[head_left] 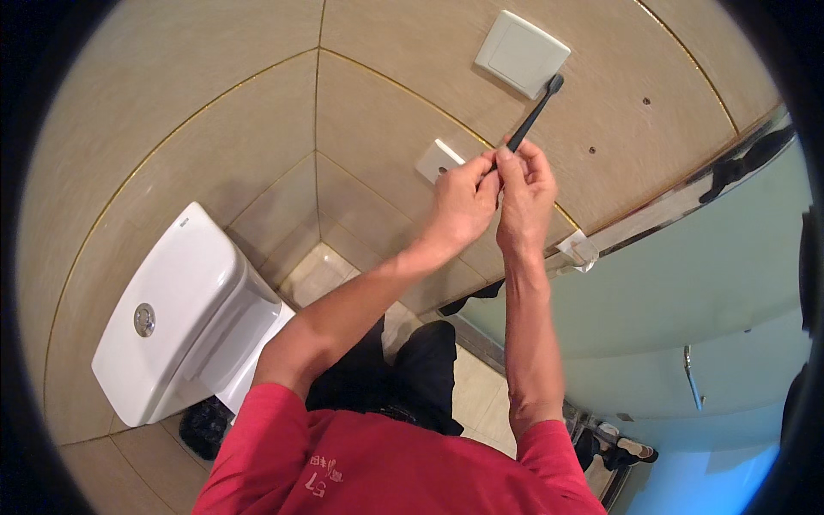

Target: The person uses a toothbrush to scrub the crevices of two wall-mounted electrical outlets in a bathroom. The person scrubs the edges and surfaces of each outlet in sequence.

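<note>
A dark toothbrush (534, 115) slants up and to the right out of my two hands. Its bristle head lies by the lower right corner of a white wall switch plate (522, 53); whether it touches the plate I cannot tell. My right hand (525, 197) is closed on the handle, thumb and fingers pinching it. Close beside it, my left hand (463, 206) is closed around the handle's lower end. Behind the left hand, a smaller white wall plate (440, 160) with a dark spot is partly covered.
At the left stands a white toilet (167, 318) with a round metal flush button (144, 320). A frosted glass panel (652, 300) with a metal handle (693, 378) runs along the right. Two small holes mark the beige tiled wall (601, 120). Shoes (631, 448) lie at the lower right.
</note>
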{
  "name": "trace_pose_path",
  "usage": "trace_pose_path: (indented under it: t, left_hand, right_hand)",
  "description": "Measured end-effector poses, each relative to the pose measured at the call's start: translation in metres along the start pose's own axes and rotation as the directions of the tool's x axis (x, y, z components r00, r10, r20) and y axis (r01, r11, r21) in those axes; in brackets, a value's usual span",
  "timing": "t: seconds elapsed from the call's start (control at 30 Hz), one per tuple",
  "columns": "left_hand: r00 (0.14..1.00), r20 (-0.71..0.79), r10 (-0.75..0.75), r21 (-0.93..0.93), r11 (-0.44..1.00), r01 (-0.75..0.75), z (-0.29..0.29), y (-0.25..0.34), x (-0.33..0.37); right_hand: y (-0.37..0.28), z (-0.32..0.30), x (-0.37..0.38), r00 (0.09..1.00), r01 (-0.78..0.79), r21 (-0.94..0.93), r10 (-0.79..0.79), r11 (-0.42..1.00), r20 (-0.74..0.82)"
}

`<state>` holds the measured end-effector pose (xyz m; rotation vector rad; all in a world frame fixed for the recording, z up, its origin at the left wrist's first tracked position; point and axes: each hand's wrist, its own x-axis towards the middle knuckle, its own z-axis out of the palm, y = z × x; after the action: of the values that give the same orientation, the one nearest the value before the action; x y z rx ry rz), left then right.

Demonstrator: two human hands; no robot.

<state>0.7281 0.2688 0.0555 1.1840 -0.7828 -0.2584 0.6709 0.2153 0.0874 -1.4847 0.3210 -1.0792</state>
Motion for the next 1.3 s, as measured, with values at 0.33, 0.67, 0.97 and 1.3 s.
trace_pose_path:
  t: [0.33,0.67,0.97,1.3]
  left_hand:
    - [0.997,0.062,-0.053,-0.14,0.988,0.061,0.003,0.015,0.002]
    - [0.966,0.131,-0.223,-0.131,0.962,0.24,0.006,-0.005,-0.012]
    - [0.977,0.139,-0.163,-0.113,0.977,0.179,0.006,0.006,0.0]
    - [0.979,0.154,-0.136,-0.181,0.97,0.163,0.007,0.022,0.003]
  right_hand:
    - [-0.011,-0.001,0.01,0.998,0.024,-0.053,-0.021,0.998,0.051]
    - [0.007,-0.017,-0.002,0.995,-0.087,-0.042,0.089,0.995,0.038]
    - [-0.002,-0.013,0.008,0.998,-0.05,-0.034,0.051,0.998,0.039]
    - [-0.017,-0.012,0.016,0.998,-0.025,-0.02,0.026,0.999,0.063]
